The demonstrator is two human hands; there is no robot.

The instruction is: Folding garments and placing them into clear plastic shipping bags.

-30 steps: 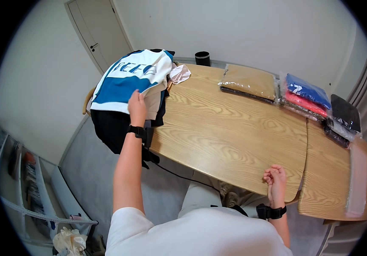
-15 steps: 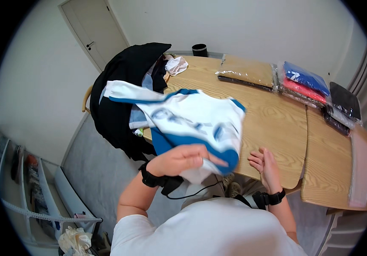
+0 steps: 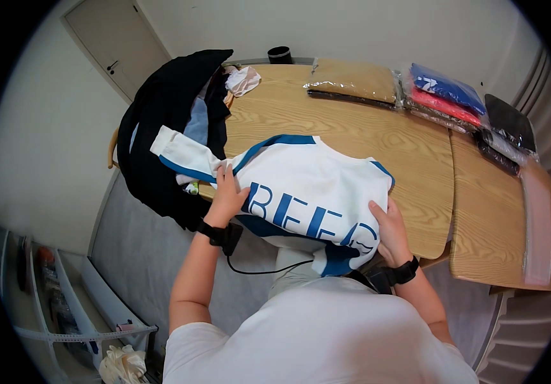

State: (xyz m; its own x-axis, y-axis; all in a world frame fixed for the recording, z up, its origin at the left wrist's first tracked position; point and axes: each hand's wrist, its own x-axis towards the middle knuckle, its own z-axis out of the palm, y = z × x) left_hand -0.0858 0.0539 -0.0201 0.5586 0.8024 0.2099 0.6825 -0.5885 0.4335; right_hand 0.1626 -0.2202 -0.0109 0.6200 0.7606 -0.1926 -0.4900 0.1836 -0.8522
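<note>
A white sweatshirt [image 3: 346, 173] with blue panels and large blue lettering lies across the near edge of the table, its lower part hanging over toward my lap. One sleeve [image 3: 186, 152] stretches left onto the dark pile. My left hand [image 3: 225, 198] grips the sweatshirt where that sleeve meets the body, fingers on the cloth and thumb pointing right. On the opposite side, my right hand [image 3: 392, 233] holds the garment's edge with the thumb on top; its other fingers are mostly hidden by cloth.
Black clothing [image 3: 154, 128] heaps over a chair at the left. Bagged folded garments, including a tan one [image 3: 352, 80] and a blue one [image 3: 447, 88], line the wooden table's [image 3: 423, 185] far side. A flat clear package [image 3: 536, 224] lies right. Shelving [image 3: 64, 288] stands lower left.
The sweatshirt has come to lie flatter, its lettering now readable in shape. My left hand moved up and left onto the sleeve side; my right hand, free before, has taken the right edge.
</note>
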